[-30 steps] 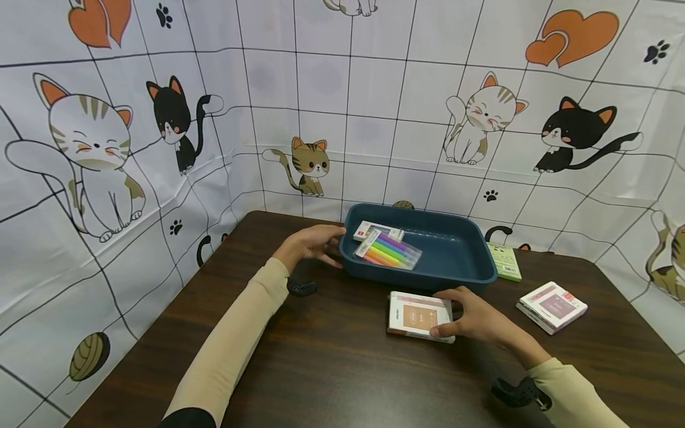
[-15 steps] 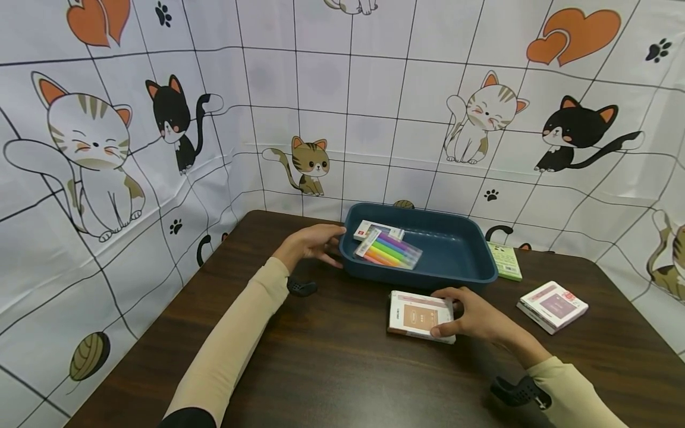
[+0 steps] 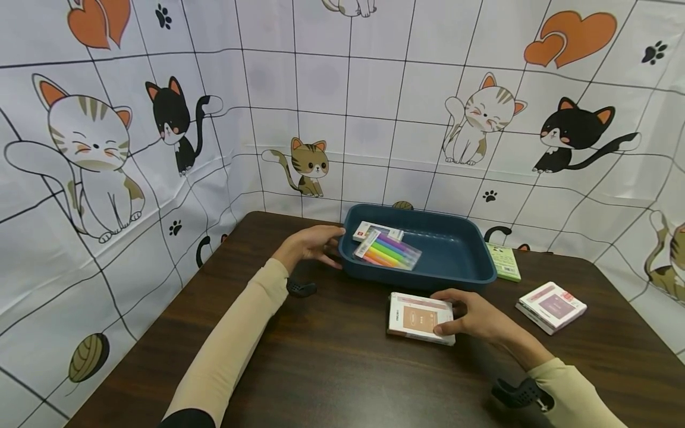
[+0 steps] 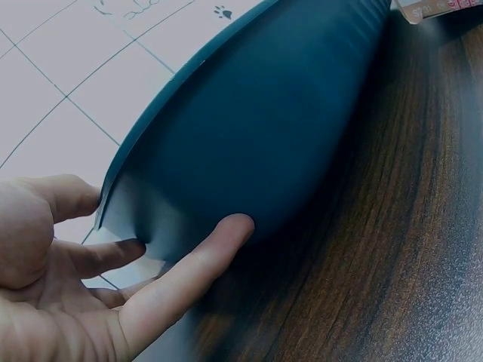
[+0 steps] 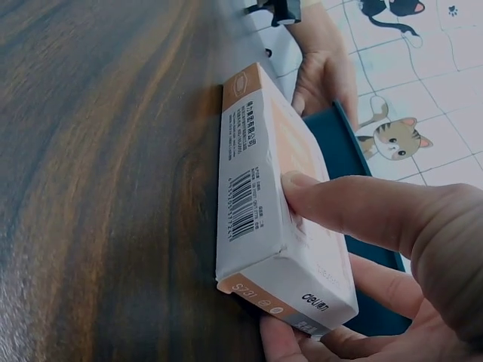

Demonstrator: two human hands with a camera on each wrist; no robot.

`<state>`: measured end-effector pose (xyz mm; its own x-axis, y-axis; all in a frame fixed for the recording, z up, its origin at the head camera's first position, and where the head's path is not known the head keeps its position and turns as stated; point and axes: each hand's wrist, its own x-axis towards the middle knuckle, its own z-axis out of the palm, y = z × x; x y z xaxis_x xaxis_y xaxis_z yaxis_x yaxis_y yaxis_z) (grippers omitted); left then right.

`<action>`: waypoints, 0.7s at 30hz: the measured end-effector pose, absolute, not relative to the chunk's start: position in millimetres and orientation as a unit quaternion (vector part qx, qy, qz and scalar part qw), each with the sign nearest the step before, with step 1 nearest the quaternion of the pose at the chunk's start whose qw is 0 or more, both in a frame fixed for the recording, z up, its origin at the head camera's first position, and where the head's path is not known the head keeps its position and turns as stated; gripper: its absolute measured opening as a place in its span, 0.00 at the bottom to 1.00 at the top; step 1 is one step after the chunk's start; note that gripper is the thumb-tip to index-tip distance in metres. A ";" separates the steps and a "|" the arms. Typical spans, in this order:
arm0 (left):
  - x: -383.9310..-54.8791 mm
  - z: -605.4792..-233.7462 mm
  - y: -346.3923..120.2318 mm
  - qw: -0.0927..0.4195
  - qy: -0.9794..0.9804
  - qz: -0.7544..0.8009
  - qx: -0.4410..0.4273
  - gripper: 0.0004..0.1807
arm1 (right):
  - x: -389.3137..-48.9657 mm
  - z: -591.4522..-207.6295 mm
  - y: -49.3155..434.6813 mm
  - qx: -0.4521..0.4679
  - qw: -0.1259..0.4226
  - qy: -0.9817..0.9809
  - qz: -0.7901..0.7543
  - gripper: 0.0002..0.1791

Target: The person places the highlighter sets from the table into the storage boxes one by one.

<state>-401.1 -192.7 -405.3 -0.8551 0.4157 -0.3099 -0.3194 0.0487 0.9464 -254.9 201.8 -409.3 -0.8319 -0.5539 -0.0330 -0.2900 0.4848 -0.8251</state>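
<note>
Near the middle of the table, my right hand pinches the right end of a small white cardboard box with a brown label. The thumb presses on its top face, and fingers reach under the end in the right wrist view, where a barcode side of the box shows. My left hand touches the left end of a dark blue plastic tray, its fingers spread against the rim and outer wall. Inside the tray lie a clear pack of coloured highlighters and a white packet.
Right of the tray lies a green packet. Farther right sits a white box with a purple label. A cat-printed sheet hangs behind and beside the dark wooden table.
</note>
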 end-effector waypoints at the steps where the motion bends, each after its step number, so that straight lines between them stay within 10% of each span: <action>1: -400.8 -405.3 -192.7 0.267 0.673 0.689 0.036 0.27 | -254.9 -409.3 201.6 -0.246 0.150 0.848 -0.444 0.38; 21: -401.7 -406.6 -192.8 0.266 0.671 0.691 0.033 0.27 | -251.1 -411.8 204.1 -0.224 0.183 0.803 -0.521 0.35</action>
<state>-401.7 -192.8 -406.6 -0.8561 0.4123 -0.3117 -0.3237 0.0425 0.9452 -251.1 204.1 -411.8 -0.8330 -0.5500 -0.0610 -0.1685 0.3571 -0.9188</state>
